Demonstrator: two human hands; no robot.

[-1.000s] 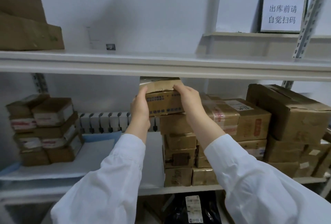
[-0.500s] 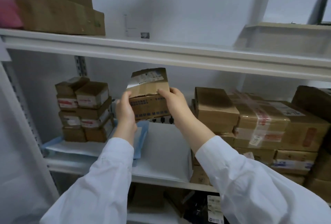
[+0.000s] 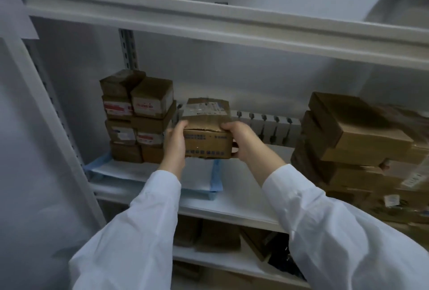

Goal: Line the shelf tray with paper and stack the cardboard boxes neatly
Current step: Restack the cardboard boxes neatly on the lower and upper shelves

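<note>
A brown cardboard box (image 3: 207, 131) with a white label on top hangs just above the middle shelf. My left hand (image 3: 175, 141) grips its left side and my right hand (image 3: 242, 140) grips its right side, thumb under the corner. Below it lies a white paper sheet (image 3: 148, 172) over a blue liner (image 3: 214, 183) on the shelf tray (image 3: 232, 210). A neat stack of small cardboard boxes (image 3: 138, 118) stands on the paper at the left, right beside the held box.
A larger pile of cardboard boxes (image 3: 352, 141) fills the shelf's right side. A row of white packages (image 3: 267, 127) lines the back wall. The upper shelf beam (image 3: 209, 25) runs overhead, with a slotted upright (image 3: 127, 48) at the back left. More boxes (image 3: 209, 234) sit on the lower shelf.
Both hands have carried the box from the top of the right pile leftward and down, to just beside the left stack. The view has swung left with it.
</note>
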